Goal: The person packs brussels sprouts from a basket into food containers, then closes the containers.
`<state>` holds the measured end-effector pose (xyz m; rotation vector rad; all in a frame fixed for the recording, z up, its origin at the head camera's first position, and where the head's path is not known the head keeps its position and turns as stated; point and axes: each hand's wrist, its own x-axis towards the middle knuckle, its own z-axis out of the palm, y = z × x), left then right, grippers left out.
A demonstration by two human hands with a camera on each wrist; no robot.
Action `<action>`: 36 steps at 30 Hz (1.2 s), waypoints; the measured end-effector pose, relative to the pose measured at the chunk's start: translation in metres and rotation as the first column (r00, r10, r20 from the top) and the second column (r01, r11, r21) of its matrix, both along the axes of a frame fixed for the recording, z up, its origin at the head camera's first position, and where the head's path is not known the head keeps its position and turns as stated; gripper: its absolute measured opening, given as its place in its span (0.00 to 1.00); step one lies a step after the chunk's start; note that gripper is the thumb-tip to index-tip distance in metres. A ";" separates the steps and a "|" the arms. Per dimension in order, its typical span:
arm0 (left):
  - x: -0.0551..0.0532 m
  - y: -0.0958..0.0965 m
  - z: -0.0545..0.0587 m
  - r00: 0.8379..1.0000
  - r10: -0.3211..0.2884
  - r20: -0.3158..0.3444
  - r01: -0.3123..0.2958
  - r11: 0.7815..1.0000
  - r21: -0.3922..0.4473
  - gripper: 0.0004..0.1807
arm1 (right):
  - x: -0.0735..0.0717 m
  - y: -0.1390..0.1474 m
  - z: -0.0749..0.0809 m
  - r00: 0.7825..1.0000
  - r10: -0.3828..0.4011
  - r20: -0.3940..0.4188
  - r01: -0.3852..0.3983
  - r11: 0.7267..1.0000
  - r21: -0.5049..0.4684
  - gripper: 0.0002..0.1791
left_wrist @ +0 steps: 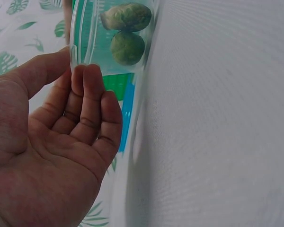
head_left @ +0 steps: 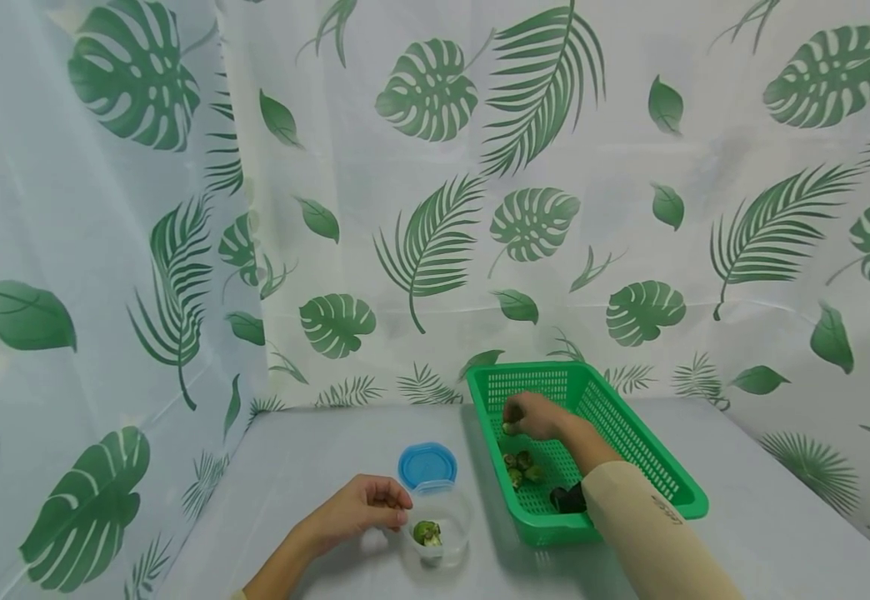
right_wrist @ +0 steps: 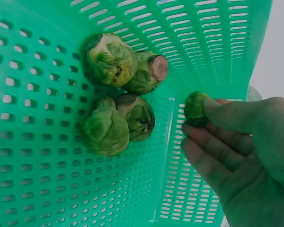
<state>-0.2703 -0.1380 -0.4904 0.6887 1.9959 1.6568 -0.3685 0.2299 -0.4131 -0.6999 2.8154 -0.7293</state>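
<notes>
Green Brussels sprout (right_wrist: 195, 109), one: within the green basket (head_left: 555, 532), toward its far left as the head view shows, apart from four loose sprouts (right_wrist: 134, 116). Grip: right hand (head_left: 536, 415), thumb and fingertips clamped on the sprout. Left hand (head_left: 365, 503): bent fingers at the rim of the clear container (head_left: 458, 527); whether pinching or merely touching, cannot tell. Handling, by judgement: light pinch to spare the leaves, lift clear of the basket's side, container steadied. Orientation: nearly round, long axis slight, roughly up and down in the right wrist view, darker end below; stem end uncertain, thumb covering part.
</notes>
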 end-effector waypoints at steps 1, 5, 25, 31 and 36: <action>0.000 0.000 0.000 1.000 0.001 0.001 -0.001 1.000 0.000 0.18 | 0.000 0.000 0.000 1.000 -0.010 -0.015 0.010 1.000 -0.005 0.08; 0.001 0.000 0.001 1.000 0.004 0.003 -0.004 1.000 -0.003 0.18 | -0.001 0.000 0.000 0.996 -0.048 -0.076 0.045 0.998 -0.041 0.07; 0.004 0.001 0.004 1.000 0.004 0.003 -0.004 1.000 0.005 0.16 | -0.004 -0.004 0.002 0.952 -0.165 -0.258 0.104 0.967 -0.232 0.08; 0.004 0.001 0.005 1.000 0.008 0.005 -0.008 1.000 0.005 0.16 | -0.002 -0.006 0.007 0.937 -0.169 -0.305 0.081 0.956 -0.282 0.07; 0.004 0.001 0.005 1.000 0.006 0.006 -0.006 1.000 0.003 0.16 | -0.003 -0.009 0.008 0.932 -0.180 -0.315 0.073 0.943 -0.325 0.07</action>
